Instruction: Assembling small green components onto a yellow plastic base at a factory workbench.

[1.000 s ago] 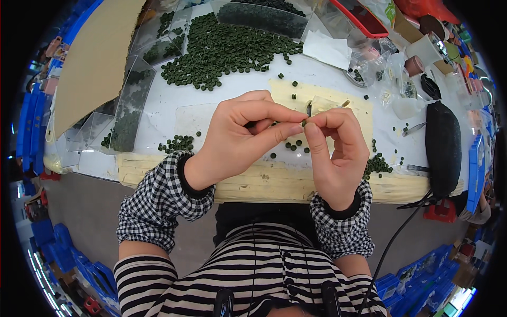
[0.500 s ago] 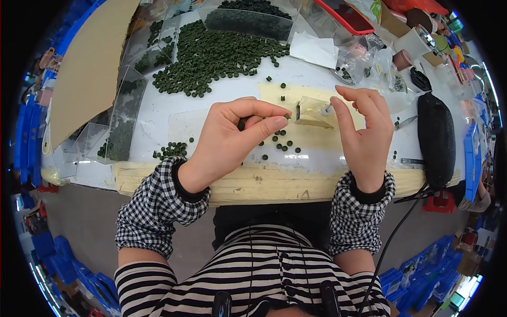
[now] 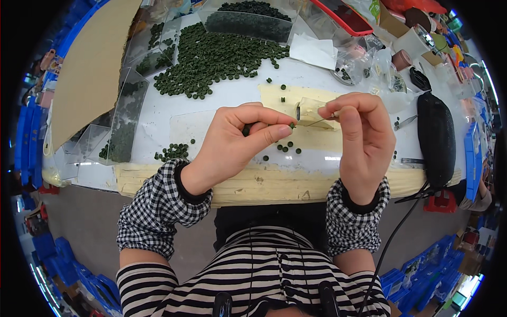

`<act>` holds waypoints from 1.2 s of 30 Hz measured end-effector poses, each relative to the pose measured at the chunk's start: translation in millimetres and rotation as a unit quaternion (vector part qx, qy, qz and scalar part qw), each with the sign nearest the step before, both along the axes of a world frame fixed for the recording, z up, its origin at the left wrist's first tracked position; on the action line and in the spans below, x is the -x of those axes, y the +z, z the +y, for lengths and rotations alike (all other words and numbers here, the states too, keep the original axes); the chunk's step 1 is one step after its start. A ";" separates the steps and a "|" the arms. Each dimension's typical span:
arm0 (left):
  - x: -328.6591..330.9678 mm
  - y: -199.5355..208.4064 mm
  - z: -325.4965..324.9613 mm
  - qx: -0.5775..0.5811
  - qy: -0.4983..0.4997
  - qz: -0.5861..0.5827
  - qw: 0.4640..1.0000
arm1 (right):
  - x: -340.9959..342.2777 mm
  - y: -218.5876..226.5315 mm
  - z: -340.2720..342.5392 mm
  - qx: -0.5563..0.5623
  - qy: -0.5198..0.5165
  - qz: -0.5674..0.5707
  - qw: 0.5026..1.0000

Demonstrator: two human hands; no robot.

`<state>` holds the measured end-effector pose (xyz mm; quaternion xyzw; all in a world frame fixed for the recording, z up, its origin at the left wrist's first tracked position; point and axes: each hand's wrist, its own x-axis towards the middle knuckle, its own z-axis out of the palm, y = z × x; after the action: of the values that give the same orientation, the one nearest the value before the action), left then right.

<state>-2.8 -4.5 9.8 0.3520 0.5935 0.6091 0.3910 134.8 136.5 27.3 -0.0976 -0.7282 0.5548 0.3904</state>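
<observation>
A small dark green bead point(image 3: 291, 125) sat pinched between the thumb and forefinger of the left hand point(image 3: 235, 140), held just above the table point(image 3: 158, 119). The right hand point(image 3: 364, 137) was closed on a thin needle point(image 3: 317, 121), its tip touching the bead. Loose beads point(image 3: 285, 149) lay below, with a big heap of beads point(image 3: 211, 58) farther back.

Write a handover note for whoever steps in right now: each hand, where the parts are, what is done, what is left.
Left hand: pinches one small green disc at its fingertips.
Right hand: holds a thin needle, tip at that disc.
Parts: big pile of green discs at the back of the white table; a few loose discs under the hands.
Done: disc and needle brought together.
Left: the pile is still large.
</observation>
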 end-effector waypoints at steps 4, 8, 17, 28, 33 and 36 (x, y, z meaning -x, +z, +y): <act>-0.8 -3.4 0.9 -0.009 0.001 0.002 1.000 | 5.8 -7.2 -2.6 0.073 0.051 0.002 0.996; -0.6 -2.4 -0.6 0.001 -0.001 0.002 1.000 | 8.5 -9.3 -3.4 0.078 0.068 0.001 0.995; -0.8 -3.5 -0.1 -0.002 -0.001 0.011 1.000 | 9.1 -10.5 -2.6 0.066 0.065 -0.004 0.996; -1.0 -4.9 0.6 -0.003 0.004 0.018 1.000 | -1.7 -16.1 25.3 -0.202 -0.195 -0.087 0.956; -0.4 -1.1 1.8 0.011 0.006 0.027 1.000 | -2.0 -16.9 27.9 -0.313 -0.198 -0.143 0.918; -0.7 -1.2 1.5 0.009 0.008 0.021 1.000 | -18.4 -11.3 30.1 -0.277 -0.228 -0.143 0.922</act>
<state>-2.1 -3.0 8.7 0.3566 0.6099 0.5993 0.3765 153.2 166.7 15.9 -0.2269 -0.8589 0.2072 0.4097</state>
